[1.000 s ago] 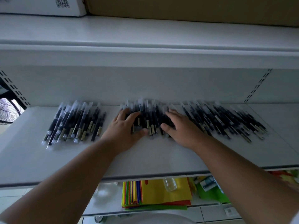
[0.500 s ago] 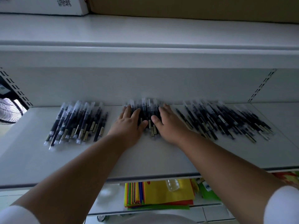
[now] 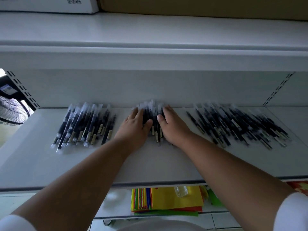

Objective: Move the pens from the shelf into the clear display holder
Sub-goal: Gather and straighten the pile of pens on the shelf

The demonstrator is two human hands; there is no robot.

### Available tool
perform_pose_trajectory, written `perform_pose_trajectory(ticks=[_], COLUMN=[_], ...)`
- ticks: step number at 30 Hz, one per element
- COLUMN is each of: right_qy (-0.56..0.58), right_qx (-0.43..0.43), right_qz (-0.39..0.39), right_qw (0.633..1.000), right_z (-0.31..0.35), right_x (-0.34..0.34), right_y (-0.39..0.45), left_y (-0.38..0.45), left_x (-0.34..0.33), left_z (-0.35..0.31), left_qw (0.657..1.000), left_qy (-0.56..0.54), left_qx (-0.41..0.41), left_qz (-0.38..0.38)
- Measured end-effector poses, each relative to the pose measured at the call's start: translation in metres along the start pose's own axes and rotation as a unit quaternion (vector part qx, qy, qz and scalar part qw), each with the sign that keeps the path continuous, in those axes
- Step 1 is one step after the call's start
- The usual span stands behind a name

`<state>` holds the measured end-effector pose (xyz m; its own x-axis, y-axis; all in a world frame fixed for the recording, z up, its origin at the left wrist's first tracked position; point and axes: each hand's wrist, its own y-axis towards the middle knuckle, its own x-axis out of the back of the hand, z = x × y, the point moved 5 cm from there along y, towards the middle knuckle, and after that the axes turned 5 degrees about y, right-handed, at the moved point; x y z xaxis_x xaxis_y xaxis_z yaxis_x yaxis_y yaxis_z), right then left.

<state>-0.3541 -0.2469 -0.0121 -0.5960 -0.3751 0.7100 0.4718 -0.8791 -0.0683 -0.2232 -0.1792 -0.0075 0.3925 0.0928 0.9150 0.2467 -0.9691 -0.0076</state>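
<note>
Left hand: my left hand (image 3: 135,126) lies flat on the left side of the middle pen pile (image 3: 152,114), fingers straight and spread, thumb pressed against the pens.
Right hand: my right hand (image 3: 172,126) mirrors it on the pile's right side, fingers straight, thumb on the pens; I see both hands cupping the pile between them, neither closed around any pen.
Middle pen pile: dark pens with clear caps, lying on the white shelf (image 3: 158,165), tight between my palms, tips toward the back wall.
Left pen pile: a second pile (image 3: 84,125) lies on the same shelf, well apart from my left hand.
Right pen pile: the largest, loosely fanned pile (image 3: 236,124) lies to the right, near my right wrist but not touching it.
Lower shelf: I see a stack of coloured paper sheets (image 3: 166,200), yellow on top, with a small clear bottle (image 3: 180,190) over it.
Top shelf: a white box (image 3: 50,4) beside a brown carton (image 3: 200,5).
Far left: a fan grille (image 3: 11,110) shows past the upright.
</note>
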Motion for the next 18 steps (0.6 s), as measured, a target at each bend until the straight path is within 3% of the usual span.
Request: perform_pose_trajectory(ticks=[10,18], right_qy=[0.063,0.015], right_qx=[0.011,0.044], right_qz=[0.009,-0.027], right_qw=[0.998,0.999], right_z=[-0.002,0.012], right_x=[0.008,0.018], right_y=[0.001,-0.014], left_y=[-0.002,-0.004], left_x=[0.0,0.004], left_z=[0.003,0.01], left_qw=[0.999,0.997], left_qy=[-0.041,-0.054], left_qx=[0.016,0.018], left_qz=[-0.02,-0.043])
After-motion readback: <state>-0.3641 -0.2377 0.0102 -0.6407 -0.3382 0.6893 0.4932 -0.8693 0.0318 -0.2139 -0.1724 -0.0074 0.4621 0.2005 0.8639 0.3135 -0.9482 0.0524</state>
